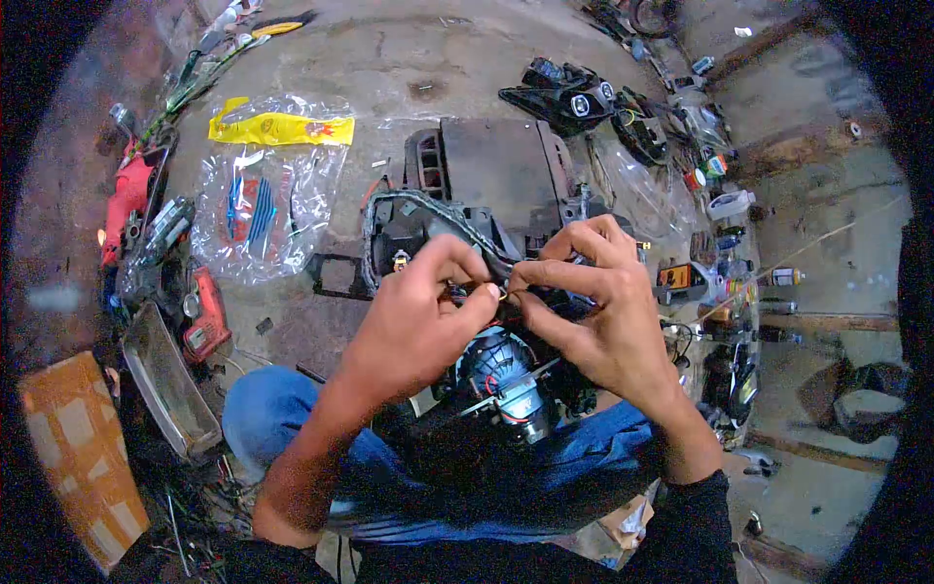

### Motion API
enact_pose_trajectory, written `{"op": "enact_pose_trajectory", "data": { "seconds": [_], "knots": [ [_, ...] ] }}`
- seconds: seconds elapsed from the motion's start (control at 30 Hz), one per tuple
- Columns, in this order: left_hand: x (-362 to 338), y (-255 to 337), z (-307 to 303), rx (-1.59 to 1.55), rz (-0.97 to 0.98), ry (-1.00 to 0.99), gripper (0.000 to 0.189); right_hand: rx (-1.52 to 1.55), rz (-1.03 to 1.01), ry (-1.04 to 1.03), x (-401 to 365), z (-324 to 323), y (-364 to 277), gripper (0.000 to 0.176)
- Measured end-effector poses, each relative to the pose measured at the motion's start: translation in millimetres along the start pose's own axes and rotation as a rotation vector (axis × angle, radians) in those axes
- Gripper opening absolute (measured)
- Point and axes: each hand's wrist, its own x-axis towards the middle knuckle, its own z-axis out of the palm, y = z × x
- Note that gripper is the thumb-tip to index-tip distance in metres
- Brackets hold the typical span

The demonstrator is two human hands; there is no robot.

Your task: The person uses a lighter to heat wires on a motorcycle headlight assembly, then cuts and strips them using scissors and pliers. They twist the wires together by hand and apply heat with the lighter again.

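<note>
My left hand point(413, 316) is closed in a pinch, with a small pale tip showing at its thumb and fingertip; the thing is too small to name. Close against it, my right hand point(608, 311) pinches at the same spot, and what lies between its fingers is hidden. Just below the fingertips, a round projector lamp unit point(496, 365) with a shiny metal body and thin wires sits over my lap. Behind both hands is a dark plastic headlight housing point(467, 209), with a grey, fuzzy strip of sealant along its edge.
A clear plastic bag point(263, 209) with a yellow band lies left on the floor. A red power tool point(204, 316) and a metal tray point(170, 380) are nearer. Another black headlight point(569, 97) rests at the back. Bottles point(730, 204) and small parts line the right side.
</note>
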Motion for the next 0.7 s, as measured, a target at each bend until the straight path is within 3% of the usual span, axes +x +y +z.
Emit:
{"op": "enact_pose_trajectory", "data": {
  "seconds": [0.1,0.2,0.3,0.4,0.7],
  "knots": [
    [-2,1,-6,-0.055,0.060,-0.014,0.026,0.017,0.031,0.008,-1,3,-1,0.022],
    [-9,23,-9,0.292,0.122,-0.047,0.029,0.037,0.042,0.014,0,3,-2,0.020],
    [-6,6,-3,0.494,0.426,0.056,0.032,0.043,0.049,0.015,1,4,-3,0.020],
    [-4,2,2,0.569,0.522,0.141,0.031,0.053,0.068,0.020,0,4,-3,0.021],
    [-6,7,0,0.711,0.568,0.198,0.025,0.050,0.134,0.024,0,4,-3,0.022]
  ]
}}
